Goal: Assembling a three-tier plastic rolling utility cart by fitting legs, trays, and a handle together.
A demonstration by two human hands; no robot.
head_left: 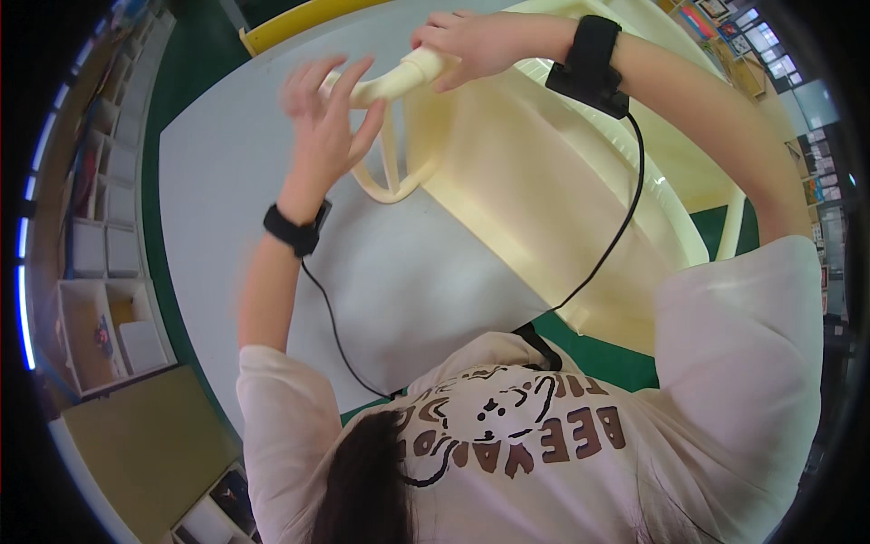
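A cream plastic tube (396,83) with a thicker collar lies across the top of the view. My right hand (476,43) is closed round its collared end, the arm reaching in from the right. At the tube's other end is my left hand (324,122), slightly blurred, with fingers and thumb spread; whether it touches the tube I cannot tell. Below them is a large cream plastic panel (535,204), tilted over the table's edge. A curved cream frame with a thin strut (390,163) hangs by its left corner.
The grey-white table (245,199) stretches under the left arm. A yellow chair back (299,25) stands at its far edge. Black cables (634,190) run from both wrist straps. Low shelving (100,308) lines the left side, and green floor (621,358) shows below the panel.
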